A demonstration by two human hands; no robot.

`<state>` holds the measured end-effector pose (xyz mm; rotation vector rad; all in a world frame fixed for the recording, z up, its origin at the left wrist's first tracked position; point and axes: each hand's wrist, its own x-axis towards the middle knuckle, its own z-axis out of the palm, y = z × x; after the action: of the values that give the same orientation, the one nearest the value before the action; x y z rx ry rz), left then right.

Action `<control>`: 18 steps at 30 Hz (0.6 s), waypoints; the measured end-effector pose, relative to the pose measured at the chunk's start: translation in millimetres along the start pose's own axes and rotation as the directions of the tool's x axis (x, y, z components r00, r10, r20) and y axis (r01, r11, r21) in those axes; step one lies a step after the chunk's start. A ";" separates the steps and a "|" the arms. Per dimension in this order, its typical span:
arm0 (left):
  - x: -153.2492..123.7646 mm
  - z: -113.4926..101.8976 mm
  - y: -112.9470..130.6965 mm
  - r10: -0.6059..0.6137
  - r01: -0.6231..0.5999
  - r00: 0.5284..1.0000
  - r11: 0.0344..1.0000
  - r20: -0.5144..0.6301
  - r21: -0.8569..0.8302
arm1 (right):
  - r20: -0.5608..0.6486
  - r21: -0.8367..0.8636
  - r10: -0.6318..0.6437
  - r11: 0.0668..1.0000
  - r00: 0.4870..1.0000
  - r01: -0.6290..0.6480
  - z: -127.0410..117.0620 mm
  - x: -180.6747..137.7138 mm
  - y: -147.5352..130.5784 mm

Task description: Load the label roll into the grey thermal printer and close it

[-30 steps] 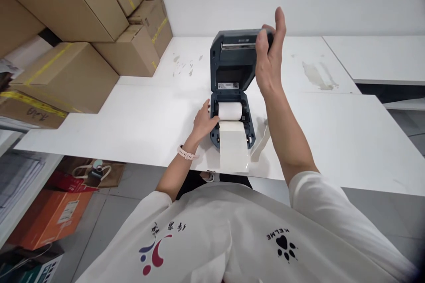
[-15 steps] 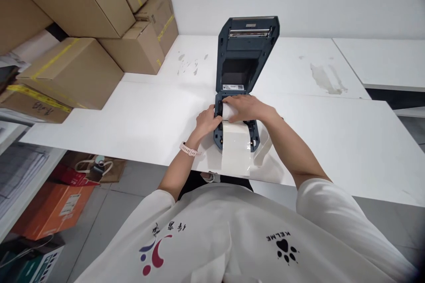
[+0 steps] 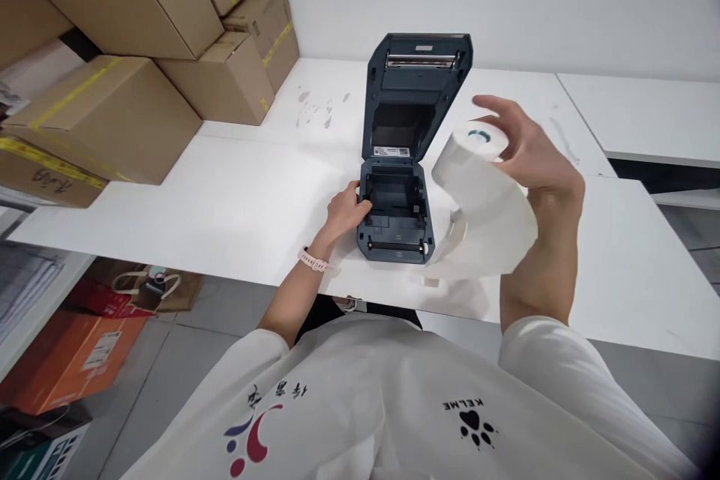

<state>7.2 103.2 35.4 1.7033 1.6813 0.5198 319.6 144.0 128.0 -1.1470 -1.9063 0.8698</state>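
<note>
White shirt cloth point(image 3: 360, 405) fills the near edge, a black paw print on one side of the chest and a red-and-blue design on the other. Down on the floor at left, an orange box point(image 3: 95, 360) sits beneath the shelf level. Up to the arms now: a pale pink band point(image 3: 313, 260) circles the left wrist, and the left hand point(image 3: 346, 208) has its grip clasped on the left edge of the printer point(image 3: 394, 229), thumb over the rim, fingers along the outside. That dark blue-grey printer stands on the white tabletop point(image 3: 253, 202), a roller across its front and its dark inner bay in full view. And over to the right, here's the action! The right hand point(image 3: 532, 146) has its grip closed around one side of the paper roll point(image 3: 450, 157), index finger raised, holding it tilted above the tabletop, just right of the printer. One end shows a green-lined core, and a wide paper strip point(image 3: 495, 229) sweeps down in front of the forearm; whether it touches the tabletop, I can't tell. Further back, the lid point(image 3: 419, 82) stands raised, a silver bar across its upper part. Behind at left, cardboard boxes point(image 3: 106, 120) pile up with yellow tape, and a white wall point(image 3: 478, 0) closes the far side.
</note>
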 end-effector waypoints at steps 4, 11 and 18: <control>2.1 2.0 -1.6 -0.010 0.010 1.000 1.000 -0.005 -0.006 | -0.215 -0.037 0.104 0.993 0.971 -0.115 -12.5 5.9 57.4; 3.6 4.1 -3.7 -0.009 0.009 1.000 1.000 -0.022 -0.012 | -0.239 0.008 0.247 0.968 0.939 -0.253 21.5 15.2 130.2; 2.5 2.3 -0.3 -0.026 0.025 1.000 0.998 -0.018 -0.065 | -0.259 0.221 0.331 0.935 0.907 -0.278 2.3 -51.8 134.7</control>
<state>8.8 105.2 33.2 1.6336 1.6790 0.5738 390.5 146.5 2.3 -1.4004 -1.3996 0.9566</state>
